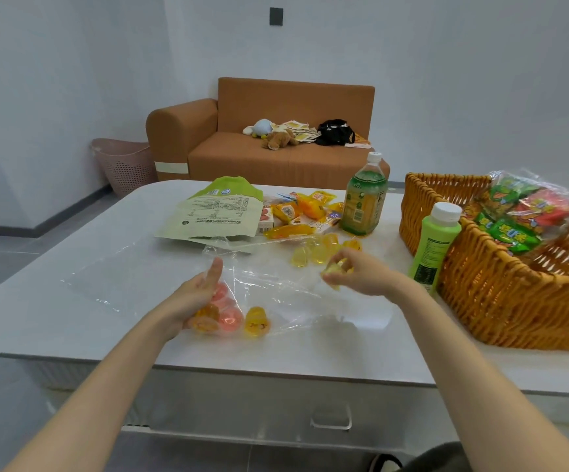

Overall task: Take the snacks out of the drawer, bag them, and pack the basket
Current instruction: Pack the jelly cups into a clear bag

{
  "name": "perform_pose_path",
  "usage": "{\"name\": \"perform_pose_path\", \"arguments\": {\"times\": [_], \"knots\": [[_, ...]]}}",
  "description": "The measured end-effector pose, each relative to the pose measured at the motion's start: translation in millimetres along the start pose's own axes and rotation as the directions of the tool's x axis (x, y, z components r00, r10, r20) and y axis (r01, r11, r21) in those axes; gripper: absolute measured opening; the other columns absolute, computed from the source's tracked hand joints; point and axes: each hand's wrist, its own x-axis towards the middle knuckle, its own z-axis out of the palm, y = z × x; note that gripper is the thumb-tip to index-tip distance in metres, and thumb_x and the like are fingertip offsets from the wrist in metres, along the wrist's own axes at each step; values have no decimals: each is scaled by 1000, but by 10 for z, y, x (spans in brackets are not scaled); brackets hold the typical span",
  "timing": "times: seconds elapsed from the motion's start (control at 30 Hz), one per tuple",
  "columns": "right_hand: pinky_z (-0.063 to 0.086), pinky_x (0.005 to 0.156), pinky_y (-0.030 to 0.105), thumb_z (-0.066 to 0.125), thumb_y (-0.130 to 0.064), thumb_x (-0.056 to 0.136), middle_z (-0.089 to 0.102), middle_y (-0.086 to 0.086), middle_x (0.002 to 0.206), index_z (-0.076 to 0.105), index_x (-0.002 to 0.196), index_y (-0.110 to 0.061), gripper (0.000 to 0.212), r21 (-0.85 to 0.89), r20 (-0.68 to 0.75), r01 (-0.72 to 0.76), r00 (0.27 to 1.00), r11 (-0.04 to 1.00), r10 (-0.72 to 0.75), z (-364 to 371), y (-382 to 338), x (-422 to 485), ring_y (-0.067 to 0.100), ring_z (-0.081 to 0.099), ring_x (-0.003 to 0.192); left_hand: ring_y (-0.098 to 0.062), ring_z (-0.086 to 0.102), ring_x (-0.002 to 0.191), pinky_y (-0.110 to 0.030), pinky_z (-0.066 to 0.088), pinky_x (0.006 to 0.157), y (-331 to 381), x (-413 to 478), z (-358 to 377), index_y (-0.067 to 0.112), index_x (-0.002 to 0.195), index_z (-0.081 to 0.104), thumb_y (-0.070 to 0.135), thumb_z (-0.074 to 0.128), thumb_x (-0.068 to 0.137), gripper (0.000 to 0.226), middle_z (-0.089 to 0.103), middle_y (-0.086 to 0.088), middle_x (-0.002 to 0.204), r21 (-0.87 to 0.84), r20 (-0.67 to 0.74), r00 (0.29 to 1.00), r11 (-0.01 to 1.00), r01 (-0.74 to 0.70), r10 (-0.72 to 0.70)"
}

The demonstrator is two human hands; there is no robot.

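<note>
A clear plastic bag [276,294] lies on the white table [72,267], with pink, orange and yellow jelly cups [242,320] inside its near end. My left hand [191,298] holds the bag's left edge beside those cups. My right hand [354,270] pinches yellow jelly cups just over the bag's right side. More loose yellow jelly cups [320,250] sit on the table behind it. A woven basket [500,287] at the right holds a bag of green and red snack packs [521,212].
A green-and-white pouch [215,212], yellow snack packets [296,212] and a tea bottle [363,199] stand at the table's back. A small green bottle [436,247] leans by the basket. The drawer front with its handle [330,417] is below. An orange sofa [259,148] stands behind.
</note>
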Motion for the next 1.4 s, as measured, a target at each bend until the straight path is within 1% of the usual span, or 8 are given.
{"name": "perform_pose_path", "arguments": {"times": [0.2,0.33,0.67,0.8,0.93,1.07,1.17,1.4], "knots": [[40,87,33,66,-40,87,57,-2,114,56,114,-31,30,-202,-113,91,987,975,-115,130,67,-12,24,47,114,-13,64,75,-35,53,70,49,-42,106,48,135,43,88,27,61,85,59,-10,99,-10,106,994,1000,1,0],[40,77,25,68,-31,88,57,-5,110,62,115,-29,28,105,-194,205,964,973,-182,20,-14,-58,13,52,105,-16,67,83,-42,52,83,75,-35,100,49,137,40,93,31,60,89,69,6,96,-30,142,990,1000,-10,14],[50,76,28,63,-27,84,63,2,113,63,124,-31,40,799,368,-172,898,577,-243,-58,-110,-84,18,56,96,-16,42,66,-27,36,52,100,-47,130,41,143,34,85,27,65,91,52,8,93,-136,209,977,989,59,-30],[54,59,27,58,-23,89,61,4,106,62,117,-19,28,864,401,-288,889,412,-220,-27,-124,-10,18,59,85,-29,50,91,-44,48,80,88,-19,149,49,137,38,86,30,62,84,61,5,109,-157,238,971,987,42,-3],[58,59,29,57,-14,92,57,10,113,60,116,-11,24,848,381,-287,915,445,-136,106,-209,69,24,64,81,-25,67,107,-49,48,96,141,-62,222,49,140,29,78,28,74,72,61,-13,127,-114,262,965,993,11,19],[58,83,39,53,-4,93,63,13,116,55,124,-8,31,814,426,-285,885,505,-188,242,-259,80,29,64,103,-11,59,113,-26,55,80,189,-62,266,39,148,26,75,33,81,76,40,12,142,-34,248,969,999,1,8],[54,92,40,47,2,95,58,13,131,46,136,-11,43,815,479,-322,843,482,-246,264,-238,88,28,57,121,-17,46,128,-40,42,104,168,2,267,36,145,35,82,42,74,85,41,7,146,-21,165,986,1000,-20,23],[50,99,41,59,-16,95,59,-3,132,58,128,-23,33,588,349,-180,936,789,-47,212,-35,211,23,61,115,-20,61,108,-38,46,97,152,62,369,14,142,41,53,53,91,65,64,-7,121,65,-122,990,996,-66,73]]}}
